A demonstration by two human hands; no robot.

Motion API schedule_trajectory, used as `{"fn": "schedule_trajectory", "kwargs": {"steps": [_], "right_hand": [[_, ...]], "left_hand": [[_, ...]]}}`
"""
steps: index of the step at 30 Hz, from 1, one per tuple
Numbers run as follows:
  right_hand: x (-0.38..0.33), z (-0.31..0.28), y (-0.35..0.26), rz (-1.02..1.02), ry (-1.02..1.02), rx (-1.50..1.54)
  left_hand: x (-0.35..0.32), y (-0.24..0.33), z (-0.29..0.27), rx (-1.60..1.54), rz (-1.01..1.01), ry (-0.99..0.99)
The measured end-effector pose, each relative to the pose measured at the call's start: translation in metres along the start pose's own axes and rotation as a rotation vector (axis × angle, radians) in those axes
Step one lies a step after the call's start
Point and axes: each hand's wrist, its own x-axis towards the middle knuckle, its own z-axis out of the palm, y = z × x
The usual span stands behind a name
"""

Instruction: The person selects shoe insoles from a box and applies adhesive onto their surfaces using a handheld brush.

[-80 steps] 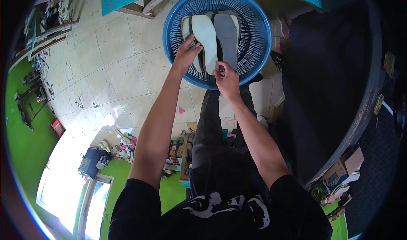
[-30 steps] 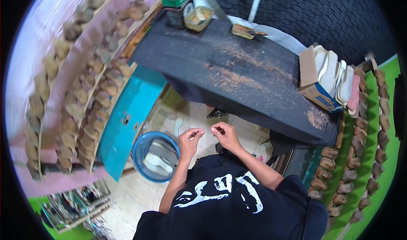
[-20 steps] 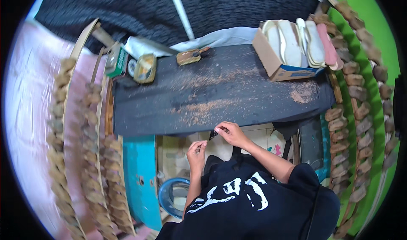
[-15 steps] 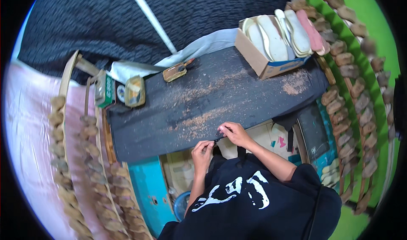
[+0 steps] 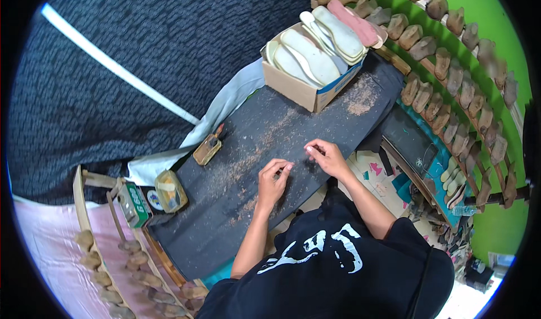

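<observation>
Above the dark cloth-covered table (image 5: 197,234), both my hands hover a short way apart. Thumb and fingertips of my left hand (image 5: 272,185) come together in a loose pinch, over scattered shavings. To its right, my right hand (image 5: 327,158) is likewise curled, thumb against the fingers. Whatever either pinch holds, if anything, is too small to make out. Brownish shavings (image 5: 248,155) are strewn over the cloth beyond my hands.
At the far right of the table stands a cardboard box (image 5: 293,88) filled with pale insoles (image 5: 313,54). A small tray with a brush (image 5: 207,150), a yellowish tub (image 5: 171,191) and a green-white can (image 5: 134,205) sit left. Racks of shoe lasts (image 5: 442,63) flank the table.
My view has turned to the right. Both hands have lifted from the table's near edge and moved in over the cloth, drawing apart slightly.
</observation>
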Motion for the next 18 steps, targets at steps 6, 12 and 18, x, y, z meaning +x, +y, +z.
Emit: {"fn": "schedule_trajectory", "kwargs": {"steps": [6, 12, 18], "right_hand": [[0.046, -0.057, -0.022, -0.087, 0.133, 0.003], [0.085, -0.123, -0.032, -0.159, 0.251, -0.012], [0.127, -0.187, -0.038, -0.307, 0.457, -0.148]], "left_hand": [[0.089, 0.016, 0.043, -0.030, 0.165, 0.024], [0.189, 0.052, 0.091, -0.046, 0.204, -0.003], [0.284, 0.079, 0.125, 0.012, 0.338, 0.010]]}}
